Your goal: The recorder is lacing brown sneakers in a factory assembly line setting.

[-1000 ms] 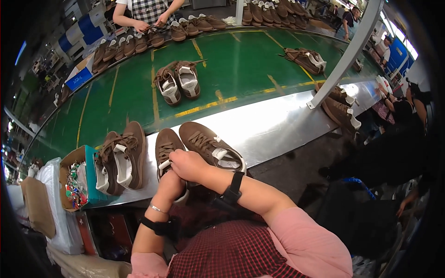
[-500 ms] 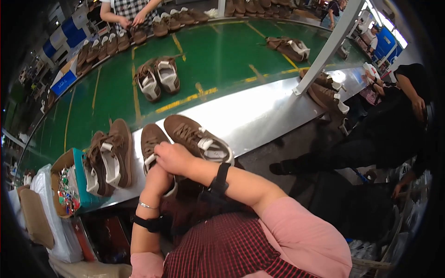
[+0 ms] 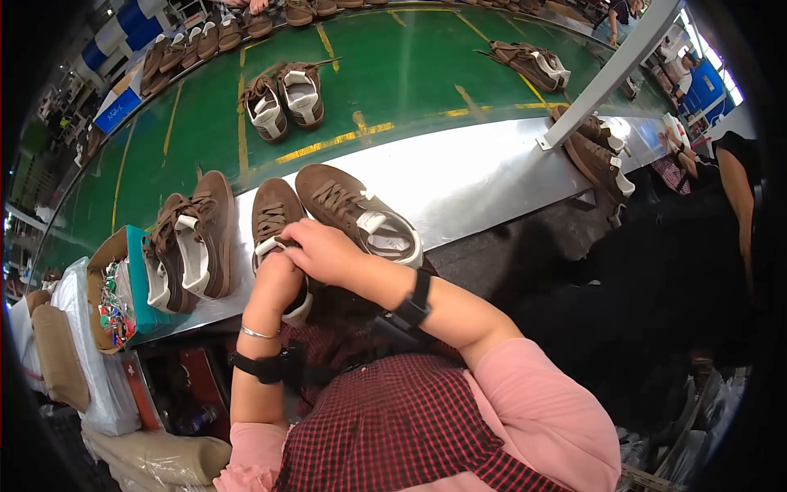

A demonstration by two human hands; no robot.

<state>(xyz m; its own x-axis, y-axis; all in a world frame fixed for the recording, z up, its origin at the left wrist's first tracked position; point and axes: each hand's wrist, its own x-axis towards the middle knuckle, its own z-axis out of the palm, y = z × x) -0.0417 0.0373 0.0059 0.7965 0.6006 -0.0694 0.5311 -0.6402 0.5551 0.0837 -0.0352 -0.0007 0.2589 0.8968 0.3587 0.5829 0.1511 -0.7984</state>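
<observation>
A brown suede sneaker (image 3: pixel 277 203) with brown laces lies on the metal ledge, its toe pointing away from me. Both hands meet over its opening, at the upper end of the lacing. My right hand (image 3: pixel 326 249) has its fingers bent and closed at the shoe's white-edged tongue. My left hand (image 3: pixel 277 280) is closed against the near side of the collar, its fingertips partly hidden by the right hand. Close on the right sits a matching sneaker (image 3: pixel 328 189), laced, with a white tag at its tongue. The hands hide much of the first shoe's heel end.
Left of the hands stands another brown pair (image 3: pixel 215 230), beside a teal-edged box (image 3: pixel 143 307) of small colourful items. Beyond the metal ledge (image 3: pixel 459 180) runs a green conveyor belt (image 3: pixel 385 90) carrying more pairs (image 3: pixel 302 94). A grey post (image 3: pixel 607 74) rises at right, near a person in black.
The view has shifted, so the shoes and belt appear higher. Both hands stay at the same sneaker, with the right fingers slightly changed at the tongue.
</observation>
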